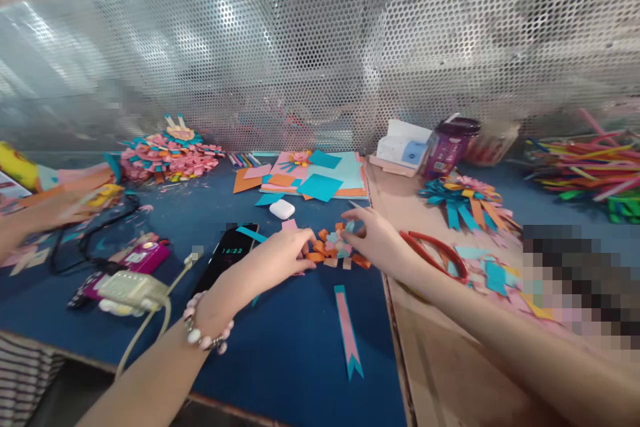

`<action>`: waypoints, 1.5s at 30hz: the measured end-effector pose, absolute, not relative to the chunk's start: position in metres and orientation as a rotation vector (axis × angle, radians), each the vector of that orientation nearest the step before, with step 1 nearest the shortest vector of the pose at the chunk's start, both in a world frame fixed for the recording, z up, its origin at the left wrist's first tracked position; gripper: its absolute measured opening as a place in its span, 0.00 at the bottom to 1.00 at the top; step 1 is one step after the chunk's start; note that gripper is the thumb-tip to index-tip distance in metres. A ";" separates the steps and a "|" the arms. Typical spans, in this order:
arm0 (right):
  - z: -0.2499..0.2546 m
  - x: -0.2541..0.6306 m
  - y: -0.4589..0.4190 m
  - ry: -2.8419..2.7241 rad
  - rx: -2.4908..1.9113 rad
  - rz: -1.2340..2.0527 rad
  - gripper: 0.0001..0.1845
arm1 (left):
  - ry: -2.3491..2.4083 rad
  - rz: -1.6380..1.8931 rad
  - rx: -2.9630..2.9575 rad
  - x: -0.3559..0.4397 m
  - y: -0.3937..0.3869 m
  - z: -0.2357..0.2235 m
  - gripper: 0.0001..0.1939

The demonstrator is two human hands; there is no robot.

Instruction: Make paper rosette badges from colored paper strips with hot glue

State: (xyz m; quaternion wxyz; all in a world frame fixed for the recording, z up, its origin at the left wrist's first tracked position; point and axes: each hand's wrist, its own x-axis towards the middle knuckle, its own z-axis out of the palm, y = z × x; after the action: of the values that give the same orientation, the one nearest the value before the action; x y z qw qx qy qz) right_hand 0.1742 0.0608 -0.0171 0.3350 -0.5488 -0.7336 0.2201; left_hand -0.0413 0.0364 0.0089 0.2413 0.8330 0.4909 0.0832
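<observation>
Perf. metal screen [320, 27] across bkgd w/ bright glints, blue tabletop [285, 353], brown surface [430, 373] adj. on R

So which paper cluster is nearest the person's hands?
The orange and pale-blue cluster, between the left hand and right hand. The pink heap, flower on the paper sheets and blue-orange flower by the purple cup lie farther off.

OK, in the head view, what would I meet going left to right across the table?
Pink-and-blue paper cluster, left hand, curled paper pieces, right hand, purple cup, pile of colourful strips.
</observation>
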 end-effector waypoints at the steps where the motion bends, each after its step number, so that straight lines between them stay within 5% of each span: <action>1: -0.018 0.174 0.061 -1.915 -1.431 0.571 0.14 | 1.341 0.227 2.258 -0.041 0.036 0.009 0.14; 35: -0.019 0.177 0.066 -2.078 -1.355 0.481 0.09 | 1.473 0.185 2.476 -0.033 0.031 0.010 0.25; 45: 0.001 0.178 0.058 -2.125 -1.304 0.542 0.09 | 1.483 0.207 2.507 -0.033 0.031 0.012 0.21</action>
State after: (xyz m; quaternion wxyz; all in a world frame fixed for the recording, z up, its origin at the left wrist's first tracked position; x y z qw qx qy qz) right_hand 0.1780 0.0578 0.0011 0.2909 -0.4890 -0.7968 0.2034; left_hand -0.0327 0.0314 0.0117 0.1106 0.8532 0.5048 0.0704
